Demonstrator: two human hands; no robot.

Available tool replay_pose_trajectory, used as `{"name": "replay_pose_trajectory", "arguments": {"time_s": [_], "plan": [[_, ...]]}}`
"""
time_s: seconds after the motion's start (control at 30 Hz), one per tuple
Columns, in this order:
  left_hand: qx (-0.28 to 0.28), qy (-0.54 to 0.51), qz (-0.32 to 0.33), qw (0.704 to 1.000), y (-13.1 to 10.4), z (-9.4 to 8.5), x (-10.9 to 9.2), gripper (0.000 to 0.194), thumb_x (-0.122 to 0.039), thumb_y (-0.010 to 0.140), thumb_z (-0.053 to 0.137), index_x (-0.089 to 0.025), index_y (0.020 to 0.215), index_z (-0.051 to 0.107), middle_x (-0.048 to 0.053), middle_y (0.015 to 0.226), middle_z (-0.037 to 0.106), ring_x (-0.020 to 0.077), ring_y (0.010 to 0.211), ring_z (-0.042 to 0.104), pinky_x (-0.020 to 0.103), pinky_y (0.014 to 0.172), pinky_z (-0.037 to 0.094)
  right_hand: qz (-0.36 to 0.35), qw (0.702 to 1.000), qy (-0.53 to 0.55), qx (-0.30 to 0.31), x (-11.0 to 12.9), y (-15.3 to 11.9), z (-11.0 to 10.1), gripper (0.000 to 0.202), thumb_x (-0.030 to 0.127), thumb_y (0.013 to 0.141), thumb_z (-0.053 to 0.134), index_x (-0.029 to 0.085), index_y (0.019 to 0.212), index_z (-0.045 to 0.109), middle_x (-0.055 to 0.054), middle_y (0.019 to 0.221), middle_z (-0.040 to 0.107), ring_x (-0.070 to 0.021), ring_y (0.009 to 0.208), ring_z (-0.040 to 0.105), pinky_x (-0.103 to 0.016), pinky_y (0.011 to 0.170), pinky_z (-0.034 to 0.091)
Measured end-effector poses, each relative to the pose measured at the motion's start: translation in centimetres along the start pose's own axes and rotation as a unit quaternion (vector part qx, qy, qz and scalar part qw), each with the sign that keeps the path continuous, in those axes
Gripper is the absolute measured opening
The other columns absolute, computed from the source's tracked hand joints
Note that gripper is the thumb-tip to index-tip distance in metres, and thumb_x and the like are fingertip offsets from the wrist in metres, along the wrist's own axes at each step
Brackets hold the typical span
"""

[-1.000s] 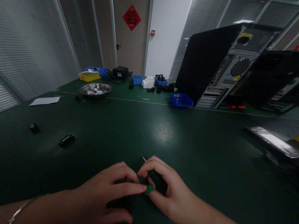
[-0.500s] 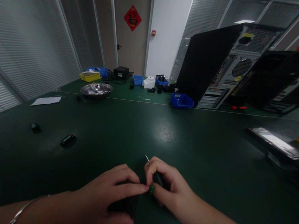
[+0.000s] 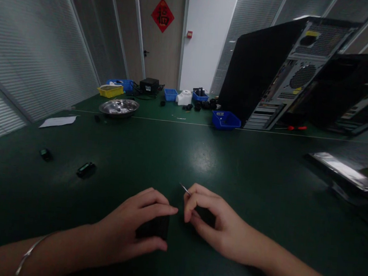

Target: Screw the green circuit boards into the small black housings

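The left hand (image 3: 132,227) had its grip around a black block (image 3: 155,228), the thumb under its near edge and the fingers bent over the far side, with the index finger reaching past its right edge. The block sat low in the middle of the view, at the near part of the green counter (image 3: 248,168); the hand hid much of it. A bracelet (image 3: 28,255) circled the left wrist.

Just to the right, apart from the left hand, the right hand (image 3: 218,225) had its grip closed on a thin tool (image 3: 184,189). Its slim metal tip stuck out beyond the curled fingers, pointing up and to the left, while the rest was hidden or too dark to make out.

Farther left on the counter lay two small dark devices (image 3: 86,170), apart from each other, and behind them a sheet of white paper (image 3: 58,121). Toward the back stood a round metal dish (image 3: 102,108) with small pieces in it, a yellow basket (image 3: 110,92) and a white plastic part (image 3: 183,98). A blue bin (image 3: 226,123) stood beside a large black computer case (image 3: 256,67), and a red-handled tool (image 3: 297,128) lay to the right of that case.
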State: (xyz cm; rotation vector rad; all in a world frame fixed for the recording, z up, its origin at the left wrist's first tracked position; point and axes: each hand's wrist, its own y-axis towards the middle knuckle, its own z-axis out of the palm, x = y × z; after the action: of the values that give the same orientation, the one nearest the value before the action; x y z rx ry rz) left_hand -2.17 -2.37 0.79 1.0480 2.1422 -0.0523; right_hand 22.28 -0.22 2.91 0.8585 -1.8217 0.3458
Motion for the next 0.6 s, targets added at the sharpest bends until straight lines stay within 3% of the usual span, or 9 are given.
{"name": "replay_pose_trajectory", "arguments": {"time_s": [0.13, 0.37, 0.5, 0.6], "plan": [[-0.028, -0.004, -0.021, 0.999, 0.1, -0.2, 0.2, 0.048, -0.022, 0.081, 0.071, -0.027, 0.125, 0.054, 0.007, 0.111, 0.060, 0.0215, 0.100, 0.059, 0.034, 0.086, 0.050, 0.006, 0.994, -0.022, 0.103, 0.5, -0.3, -1.1, 0.028, -0.006, 0.075, 0.060, 0.017, 0.089, 0.068, -0.003, 0.101, 0.054, -0.0133, 0.079, 0.057, -0.025, 0.068, 0.048], [-0.138, -0.003, -0.113, 0.984, 0.6, -0.9, 1.0, 0.036, -0.020, 0.083, 0.068, -0.024, 0.117, 0.059, 0.004, 0.105, 0.061, 0.0195, 0.093, 0.058, 0.033, 0.081, 0.049, -0.067, 0.948, -0.145, 0.277, 1.9, -0.7, -1.5, 0.020, 0.012, 0.074, 0.079, 0.017, 0.092, 0.072, -0.003, 0.106, 0.060, -0.0156, 0.100, 0.058, -0.022, 0.085, 0.046], [-0.146, -0.001, -0.141, 0.979, 0.8, -1.0, 1.1, 0.031, -0.023, 0.084, 0.067, -0.023, 0.115, 0.060, 0.004, 0.101, 0.060, 0.0188, 0.088, 0.057, 0.032, 0.078, 0.049, -0.064, 0.924, -0.202, 0.320, 2.6, -1.0, -1.1, 0.031, 0.013, 0.068, 0.084, 0.022, 0.096, 0.072, -0.002, 0.114, 0.058, -0.0185, 0.105, 0.058, -0.026, 0.088, 0.047], [-0.136, -0.005, -0.137, 0.981, 0.7, -0.9, 0.9, 0.034, -0.022, 0.084, 0.067, -0.024, 0.116, 0.059, 0.004, 0.103, 0.061, 0.0193, 0.091, 0.058, 0.034, 0.081, 0.050, -0.056, 0.914, -0.239, 0.322, 2.8, -1.3, -0.7, 0.022, 0.016, 0.073, 0.080, 0.022, 0.092, 0.072, -0.002, 0.114, 0.058, -0.0201, 0.104, 0.058, -0.032, 0.093, 0.047]]}}
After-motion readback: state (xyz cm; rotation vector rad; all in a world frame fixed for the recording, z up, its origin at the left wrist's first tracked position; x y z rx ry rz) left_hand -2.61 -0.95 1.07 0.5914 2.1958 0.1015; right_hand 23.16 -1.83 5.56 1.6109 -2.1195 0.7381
